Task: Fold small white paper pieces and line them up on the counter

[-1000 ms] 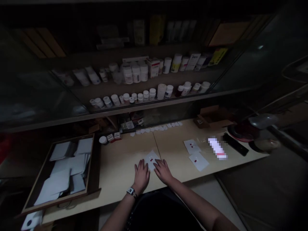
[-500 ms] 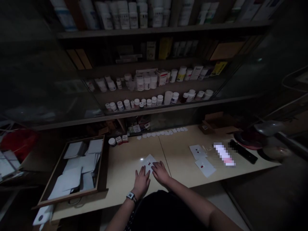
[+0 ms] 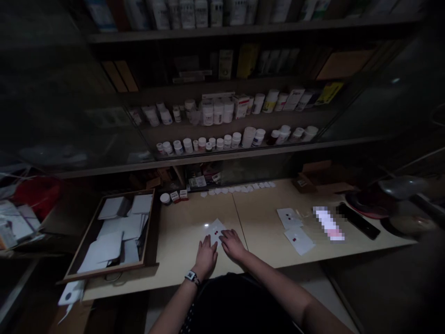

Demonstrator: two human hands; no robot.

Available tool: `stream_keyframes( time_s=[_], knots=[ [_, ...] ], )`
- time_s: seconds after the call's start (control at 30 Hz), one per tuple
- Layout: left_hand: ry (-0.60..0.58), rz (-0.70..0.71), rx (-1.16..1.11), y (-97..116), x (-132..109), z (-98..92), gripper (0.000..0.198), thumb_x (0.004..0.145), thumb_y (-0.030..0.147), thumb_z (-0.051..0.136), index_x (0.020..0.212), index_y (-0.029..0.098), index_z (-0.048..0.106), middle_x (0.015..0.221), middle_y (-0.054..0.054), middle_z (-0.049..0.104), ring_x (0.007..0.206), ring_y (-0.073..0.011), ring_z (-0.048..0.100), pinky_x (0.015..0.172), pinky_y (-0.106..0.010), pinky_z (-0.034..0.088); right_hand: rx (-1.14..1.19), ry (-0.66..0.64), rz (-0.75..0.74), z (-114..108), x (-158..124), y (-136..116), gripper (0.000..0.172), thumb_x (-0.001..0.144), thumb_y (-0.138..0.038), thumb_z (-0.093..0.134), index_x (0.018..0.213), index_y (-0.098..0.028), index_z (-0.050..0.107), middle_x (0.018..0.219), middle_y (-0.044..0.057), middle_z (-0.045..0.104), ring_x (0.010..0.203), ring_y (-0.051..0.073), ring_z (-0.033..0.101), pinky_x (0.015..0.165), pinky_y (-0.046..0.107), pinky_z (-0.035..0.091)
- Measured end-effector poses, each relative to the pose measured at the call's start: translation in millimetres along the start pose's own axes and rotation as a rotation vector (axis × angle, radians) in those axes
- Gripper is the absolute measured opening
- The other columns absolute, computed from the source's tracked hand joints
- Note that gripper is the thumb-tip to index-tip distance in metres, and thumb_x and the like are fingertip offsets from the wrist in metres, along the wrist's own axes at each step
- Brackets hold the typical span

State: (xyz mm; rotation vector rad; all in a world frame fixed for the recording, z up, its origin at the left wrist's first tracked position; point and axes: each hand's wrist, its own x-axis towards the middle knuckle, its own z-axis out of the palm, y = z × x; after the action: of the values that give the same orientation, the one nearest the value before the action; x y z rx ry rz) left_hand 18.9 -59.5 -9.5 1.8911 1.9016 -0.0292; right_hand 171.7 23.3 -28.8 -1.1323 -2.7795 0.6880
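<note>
A small white paper (image 3: pixel 218 225) with a few dark red pills (image 3: pixel 216 233) on it lies flat on the table in front of me. My left hand (image 3: pixel 206 256) rests at its lower left edge, fingers stretched forward and thumb apart. At the paper's right edge is my right hand (image 3: pixel 232 244), palm down with its fingers spread and slightly bent. Whether the fingertips press on the paper or only touch beside it is too dark to tell. Further right, two more white papers lie, an upper paper (image 3: pixel 283 222) with dark pills and a lower paper (image 3: pixel 301 242) with a red one.
An open drawer of white paper sheets (image 3: pixel 114 250) sits at left. Small folded white packets (image 3: pixel 243 189) line the table's back, beside a white jar (image 3: pixel 165 199). A cardboard box (image 3: pixel 309 181) and a black elongated object (image 3: pixel 361 222) are at right. Shelves of medicine bottles (image 3: pixel 218 111) rise behind.
The camera view has shifted slightly. My left thumb and fingers have moved a little along the paper's lower edge; the pills still lie on the paper.
</note>
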Motion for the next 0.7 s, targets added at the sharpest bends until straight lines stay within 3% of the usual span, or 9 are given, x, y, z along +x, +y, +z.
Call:
stream_keyframes(
  time_s=[0.1,0.27,0.37,0.47,0.7],
  knots=[
    [-0.052,-0.014,-0.006,1.9,-1.3,-9.4,0.047,0.086,0.026,0.046,0.133,0.022,0.047,0.147,-0.016,0.03,0.136,-0.03,0.025,0.108,-0.049,0.023,0.128,0.042,0.008,-0.7,5.8,9.9,0.032,0.083,-0.011,0.046,0.106,-0.019,0.066,0.115,0.01,0.061,0.11,0.022,0.051,0.102,0.042,0.03],
    [-0.097,0.015,0.024,0.3,-2.4,-18.2,0.049,0.085,0.026,0.047,0.134,0.023,0.045,0.148,-0.016,0.028,0.136,-0.031,0.024,0.108,-0.054,0.019,0.325,0.201,0.145,-10.7,30.5,15.9,0.042,0.081,-0.004,0.037,0.11,-0.019,0.065,0.109,0.009,0.064,0.101,0.019,0.057,0.091,0.031,0.042],
    [-0.095,0.031,0.04,-0.3,-1.5,-19.3,0.049,0.085,0.027,0.048,0.134,0.024,0.045,0.147,-0.016,0.03,0.136,-0.0304,0.024,0.107,-0.055,0.019,0.204,0.1,-0.026,-15.3,43.0,7.4,0.035,0.083,-0.009,0.045,0.108,-0.019,0.066,0.113,0.009,0.063,0.106,0.021,0.055,0.095,0.034,0.039],
    [-0.09,0.028,0.044,0.3,-0.3,-18.6,0.05,0.085,0.026,0.048,0.135,0.024,0.043,0.146,-0.016,0.032,0.136,-0.0302,0.024,0.107,-0.056,0.02,0.043,0.014,-0.195,-13.1,45.7,-1.9,0.032,0.086,-0.018,0.049,0.116,-0.019,0.062,0.129,0.012,0.054,0.119,0.026,0.046,0.103,0.044,0.03],
    [-0.065,0.019,0.033,-1.2,-0.6,-12.3,0.046,0.085,0.025,0.047,0.132,0.023,0.047,0.145,-0.016,0.032,0.136,-0.0296,0.024,0.107,-0.056,0.02,-0.07,-0.064,-0.192,-4.4,35.0,-4.1,0.036,0.089,-0.028,0.049,0.123,-0.016,0.056,0.128,0.015,0.054,0.119,0.026,0.046,0.104,0.047,0.026]
  ],
)
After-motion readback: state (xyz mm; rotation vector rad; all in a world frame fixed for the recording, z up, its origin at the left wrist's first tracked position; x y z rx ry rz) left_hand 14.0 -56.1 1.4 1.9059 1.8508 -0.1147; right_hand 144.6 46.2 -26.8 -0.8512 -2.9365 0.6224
